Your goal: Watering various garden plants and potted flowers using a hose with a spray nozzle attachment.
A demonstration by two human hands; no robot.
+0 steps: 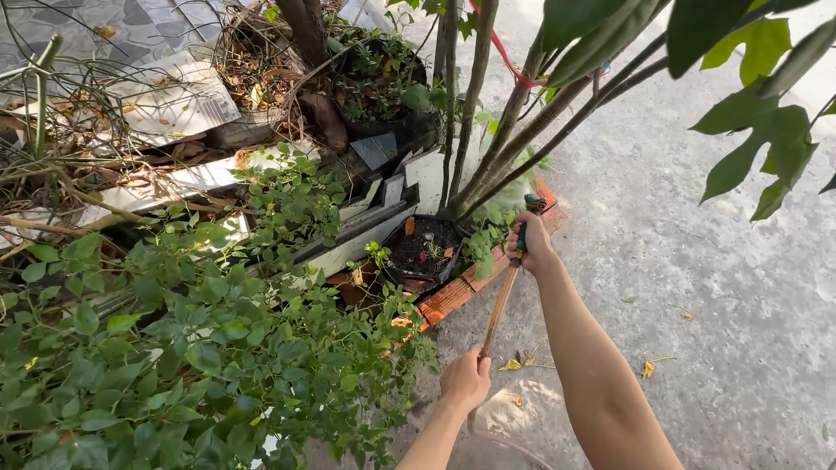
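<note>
Hands hold one long wooden-handled tool (500,306) at two places, the way a person steadies a long stick. The left hand (466,379) has its grip closed round the near end of the handle, low in the scene. The right hand (531,245) has its grip closed round the far end, where a green part shows; the working head is hard to make out against the stems, perhaps a small rake or pruner. The tool slants up and away from the body so its far end reaches the base of the thin tree trunks (488,165). Just left of it sits a black pot (424,250) of dark soil, beside a row of red bricks (453,296) edging the concrete ground (697,287). A leafy bush (200,348) fills the near left.
</note>
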